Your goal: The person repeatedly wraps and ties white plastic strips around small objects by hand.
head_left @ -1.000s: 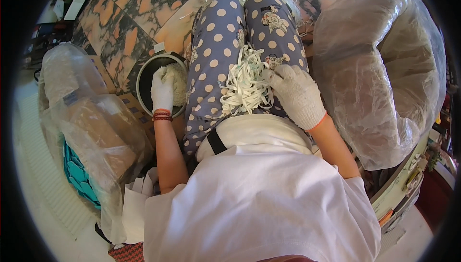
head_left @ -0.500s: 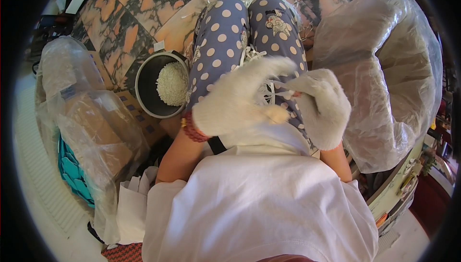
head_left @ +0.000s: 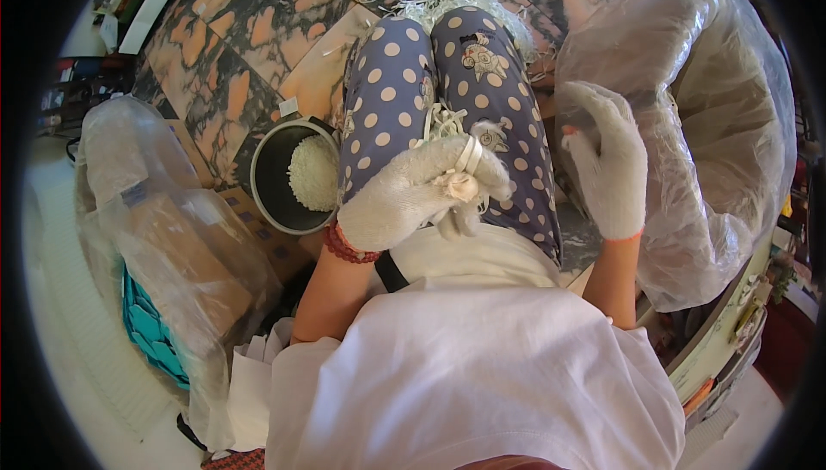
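Observation:
Both hands wear white knit gloves. Above my lap, my left hand (head_left: 400, 199) is closed, its fingers curled round a thin white strip (head_left: 470, 156) that loops up past the fingertips. The strip's ends are partly hidden in the glove. Farther right, my right hand (head_left: 613, 164) is raised with fingers stretched and thumb apart, and I see nothing in it. It is nearest to the large clear plastic bag (head_left: 723, 108); whether it touches the bag I cannot tell. More white strips (head_left: 446, 123) lie between my thighs.
A dark bucket (head_left: 268, 169) holding small white pieces (head_left: 314, 173) stands left of my legs. A tangle of white strips (head_left: 460, 1) lies beyond my knees on the marble-patterned floor (head_left: 224, 57). At far left, clear plastic (head_left: 138, 143) covers cardboard (head_left: 185, 246) and teal pieces (head_left: 151, 328).
My right hand has moved away from my left, toward the large bag, and its fingers have opened. My left hand's fingers have curled round the strip.

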`<action>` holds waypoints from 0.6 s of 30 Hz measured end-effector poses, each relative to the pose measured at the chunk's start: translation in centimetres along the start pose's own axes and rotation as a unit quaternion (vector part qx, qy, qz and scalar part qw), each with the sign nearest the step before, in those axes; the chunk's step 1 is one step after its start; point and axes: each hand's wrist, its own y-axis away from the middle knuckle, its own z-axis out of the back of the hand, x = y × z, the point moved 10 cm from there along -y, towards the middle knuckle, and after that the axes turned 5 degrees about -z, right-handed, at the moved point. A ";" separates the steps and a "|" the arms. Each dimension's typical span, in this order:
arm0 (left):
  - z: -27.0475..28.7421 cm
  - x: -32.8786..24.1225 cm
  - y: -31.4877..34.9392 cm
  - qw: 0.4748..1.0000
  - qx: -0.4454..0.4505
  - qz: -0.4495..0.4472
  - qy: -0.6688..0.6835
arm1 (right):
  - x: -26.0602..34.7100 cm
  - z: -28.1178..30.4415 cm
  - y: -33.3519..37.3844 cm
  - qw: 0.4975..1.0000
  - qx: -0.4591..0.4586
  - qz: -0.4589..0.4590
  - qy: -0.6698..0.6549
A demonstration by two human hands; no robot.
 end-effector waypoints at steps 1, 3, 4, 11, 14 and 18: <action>0.1 0.3 -0.2 1.000 0.000 0.006 -0.007 | -0.4 -0.6 0.4 0.994 0.017 -0.034 -0.099; 0.1 0.9 -0.7 0.999 0.008 0.031 -0.030 | 0.3 -3.6 0.8 0.922 0.118 -0.051 -0.365; 0.3 1.1 -1.0 0.996 0.006 0.043 -0.081 | 1.3 -4.6 1.2 0.932 0.186 -0.017 -0.310; 2.3 0.5 -0.1 0.959 -0.029 0.137 -0.245 | 1.9 -9.5 1.7 0.911 0.331 0.063 -0.239; 1.5 1.0 -0.1 0.966 0.021 0.114 -0.233 | 1.6 -7.3 0.9 0.894 0.189 0.069 -0.400; -0.5 2.2 0.4 0.987 0.054 0.063 -0.137 | -1.1 -8.6 2.3 0.712 0.198 -0.159 -0.655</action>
